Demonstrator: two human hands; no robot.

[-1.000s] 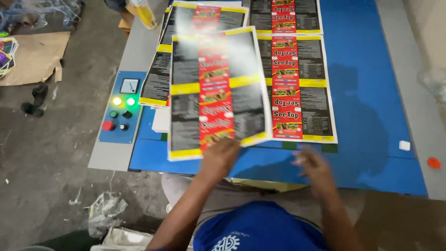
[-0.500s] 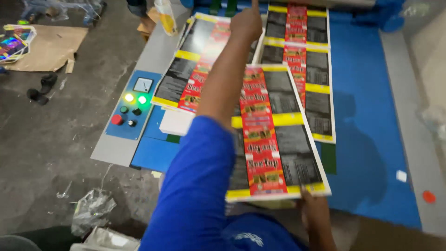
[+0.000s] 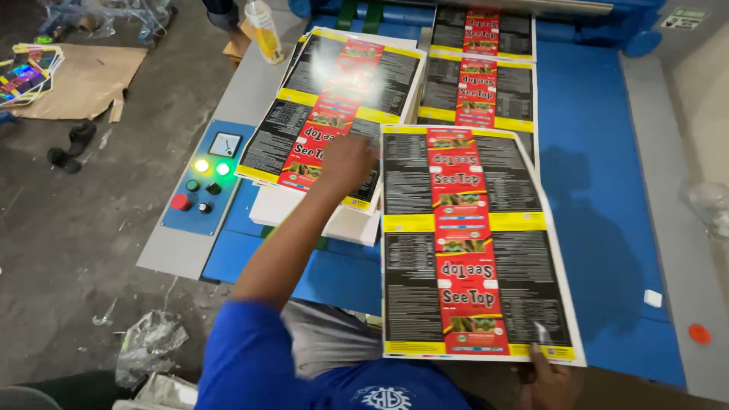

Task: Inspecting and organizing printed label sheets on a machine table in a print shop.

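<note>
Sheet (image 3: 471, 243) (black, red and yellow print) lies flat on blue table (image 3: 592, 190), its near corner pinched by right hand (image 3: 548, 376); left hand (image 3: 348, 161) rests spread on stack (image 3: 334, 114) beside it.

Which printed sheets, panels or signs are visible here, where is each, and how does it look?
Near printed sheet: on the blue table, right hand at its edge; black, red strip, yellow bands.
Sheet stack: left, under the left hand; same colours.
Far sheet: behind; same colours.
Control panel: left edge; blue, small dial, lit lamps, red button.
Green sign: top right.
</note>
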